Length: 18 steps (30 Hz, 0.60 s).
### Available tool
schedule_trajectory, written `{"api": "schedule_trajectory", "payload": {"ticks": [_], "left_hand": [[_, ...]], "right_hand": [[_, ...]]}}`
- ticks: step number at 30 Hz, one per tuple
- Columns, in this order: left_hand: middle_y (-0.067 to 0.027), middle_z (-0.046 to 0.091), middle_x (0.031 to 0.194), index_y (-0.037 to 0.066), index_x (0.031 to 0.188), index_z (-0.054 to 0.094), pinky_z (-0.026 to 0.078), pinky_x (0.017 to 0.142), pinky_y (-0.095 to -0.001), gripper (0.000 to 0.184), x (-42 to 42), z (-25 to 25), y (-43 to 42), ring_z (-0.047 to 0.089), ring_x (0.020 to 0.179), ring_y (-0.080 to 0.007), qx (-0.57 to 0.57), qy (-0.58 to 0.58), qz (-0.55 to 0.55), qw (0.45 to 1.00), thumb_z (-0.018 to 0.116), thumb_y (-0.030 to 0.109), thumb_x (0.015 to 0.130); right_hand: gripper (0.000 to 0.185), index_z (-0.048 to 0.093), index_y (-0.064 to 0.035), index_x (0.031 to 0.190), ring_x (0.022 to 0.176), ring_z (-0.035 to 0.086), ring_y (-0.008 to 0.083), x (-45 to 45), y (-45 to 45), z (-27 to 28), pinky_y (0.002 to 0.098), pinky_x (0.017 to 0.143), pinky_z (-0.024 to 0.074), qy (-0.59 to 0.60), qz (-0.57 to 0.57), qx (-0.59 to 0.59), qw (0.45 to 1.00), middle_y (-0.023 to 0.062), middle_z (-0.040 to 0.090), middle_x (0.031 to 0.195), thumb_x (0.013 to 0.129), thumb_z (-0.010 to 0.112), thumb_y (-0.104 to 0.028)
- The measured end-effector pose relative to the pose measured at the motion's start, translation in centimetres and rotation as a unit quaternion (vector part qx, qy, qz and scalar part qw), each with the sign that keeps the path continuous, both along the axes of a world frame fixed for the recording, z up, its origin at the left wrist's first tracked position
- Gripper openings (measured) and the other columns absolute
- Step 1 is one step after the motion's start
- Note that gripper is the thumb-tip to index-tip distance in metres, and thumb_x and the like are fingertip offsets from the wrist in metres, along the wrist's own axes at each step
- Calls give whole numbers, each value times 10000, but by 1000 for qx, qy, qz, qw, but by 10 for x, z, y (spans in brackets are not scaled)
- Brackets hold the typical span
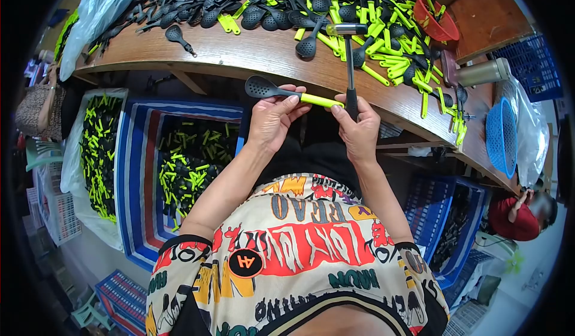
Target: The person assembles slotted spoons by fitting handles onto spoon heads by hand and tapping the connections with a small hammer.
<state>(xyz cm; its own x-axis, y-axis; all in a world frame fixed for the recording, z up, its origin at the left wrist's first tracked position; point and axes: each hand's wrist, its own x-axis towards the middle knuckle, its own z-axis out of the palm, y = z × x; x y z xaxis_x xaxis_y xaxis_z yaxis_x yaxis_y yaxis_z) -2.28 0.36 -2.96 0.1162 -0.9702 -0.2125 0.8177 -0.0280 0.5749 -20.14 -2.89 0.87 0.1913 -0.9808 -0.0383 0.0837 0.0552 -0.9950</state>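
Note:
My left hand (273,121) is closed around the neck of a slotted spoon (262,88) with a black perforated bowl and a lime-green handle. The bowl points left, and the handle runs right toward my other hand. My right hand (359,133) grips the black handle of a hammer (350,66), which stands head up. That hand's thumb and fingertips also meet the end of the spoon's green handle. Beyond the hammer, loose lime-green handles (395,66) lie on the wooden table, and black spoon heads (251,17) are piled farther left.
A red basket (440,30) stands at the table's back right, near a metal flask (485,72) and a blue basket (501,138). Below left, a striped blue crate (141,180) holds finished-looking green-and-black utensils. Another blue crate (461,228) sits lower right. A person in red (515,216) is at far right.

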Motion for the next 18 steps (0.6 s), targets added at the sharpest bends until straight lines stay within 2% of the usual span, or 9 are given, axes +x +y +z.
{"api": "schedule_trajectory", "payload": {"ticks": [4, 6, 10, 14, 16, 18], "left_hand": [[-146, 653, 1118, -6, 1103, 592, 573, 869, -360, 222, 3, 5, 3, 670, 962, -252, 17, -1, 20, 1000, 635, 16, 886], [-146, 676, 1036, -14, 1069, 602, 588, 817, -350, 201, 3, 9, 4, 690, 885, -245, 41, -69, 34, 996, 653, 37, 881], [-138, 687, 954, -11, 1038, 614, 598, 764, -344, 189, -2, 14, 4, 699, 820, -238, 71, -109, 42, 991, 673, 63, 875], [-128, 685, 928, -6, 1019, 620, 597, 746, -342, 182, 2, 12, 3, 699, 809, -227, 35, -109, 23, 993, 682, 89, 877], [-125, 685, 926, -3, 1016, 620, 596, 744, -339, 178, 2, 12, 3, 699, 805, -223, 32, -110, 12, 993, 682, 92, 879], [-117, 683, 915, 5, 1003, 620, 592, 732, -331, 167, 1, 13, 3, 696, 789, -214, 36, -113, 15, 993, 684, 95, 879]], "right_hand": [[137, 642, -3, 997, 525, 449, -11, 5, 2, -5, 161, 466, 329, 24, 5, -20, 999, 5, 661, 756, 881, 682, -62], [141, 621, -15, 1000, 423, 390, -5, 6, 3, -1, 158, 380, 282, -7, 17, 26, 999, 73, 681, 755, 891, 674, -87], [131, 616, -14, 976, 405, 393, 10, 5, 2, 6, 161, 373, 290, -48, 15, 65, 997, 100, 681, 751, 917, 650, -126], [133, 614, -12, 974, 403, 392, 11, 2, 4, 5, 162, 373, 293, -46, 17, 74, 996, 104, 681, 753, 916, 651, -126], [104, 608, -18, 943, 402, 368, 0, 3, 6, 6, 166, 367, 253, -64, 7, 82, 995, 104, 679, 739, 912, 651, -107], [105, 608, -19, 942, 401, 369, 1, 2, 6, 5, 166, 365, 256, -66, 9, 86, 994, 105, 679, 740, 912, 652, -110]]}}
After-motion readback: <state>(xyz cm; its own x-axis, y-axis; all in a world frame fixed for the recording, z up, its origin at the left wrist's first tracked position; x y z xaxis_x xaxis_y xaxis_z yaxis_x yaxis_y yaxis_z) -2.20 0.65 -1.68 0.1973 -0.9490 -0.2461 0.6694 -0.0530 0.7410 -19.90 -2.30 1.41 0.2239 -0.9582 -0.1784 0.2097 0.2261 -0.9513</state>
